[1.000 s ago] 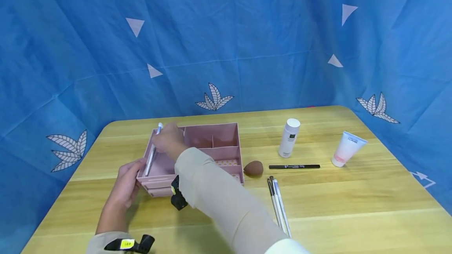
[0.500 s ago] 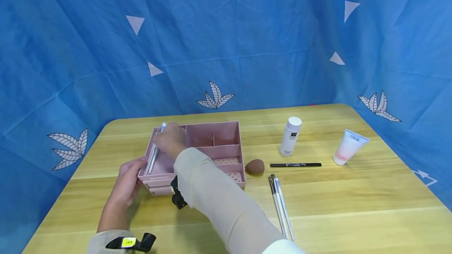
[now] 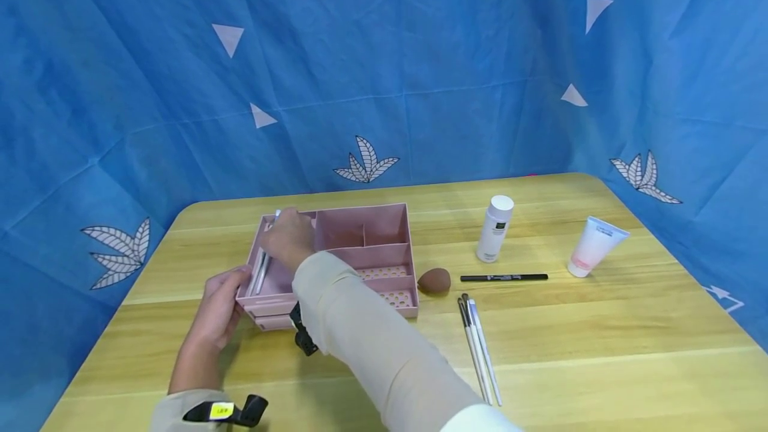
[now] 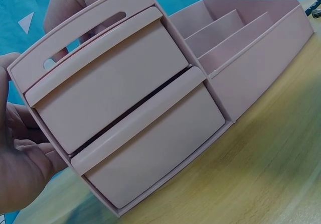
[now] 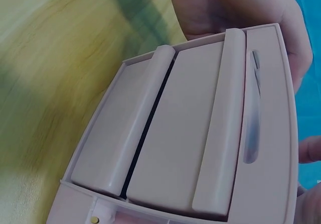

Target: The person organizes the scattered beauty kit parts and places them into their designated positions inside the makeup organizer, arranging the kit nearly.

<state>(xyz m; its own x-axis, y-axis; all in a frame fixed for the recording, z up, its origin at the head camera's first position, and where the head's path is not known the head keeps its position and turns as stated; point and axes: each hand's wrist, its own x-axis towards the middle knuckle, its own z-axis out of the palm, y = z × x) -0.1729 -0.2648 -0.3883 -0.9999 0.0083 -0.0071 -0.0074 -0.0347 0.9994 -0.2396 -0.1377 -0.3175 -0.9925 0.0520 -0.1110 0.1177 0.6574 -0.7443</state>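
Note:
A pink cosmetics organizer with open compartments and two drawers stands at the table's left. My left hand grips its near left corner, thumb over the rim. My right hand reaches into the long left compartment, fingers curled down around a slim white makeup brush whose pale tip shows beyond the hand. The brush lies along the left wall, and its middle is hidden by the fingers. In the left wrist view, the upper drawer and lower drawer are closed, beneath a slotted side panel.
Right of the organizer lie a brown makeup sponge, a black pen and several makeup brushes. Farther off stand a white bottle and a white-pink tube. A blue curtain hangs behind the table.
The brush under my right hand has tipped slightly right and sunk lower into the left compartment. My left hand keeps its grip on the corner. The head view has shifted slightly.

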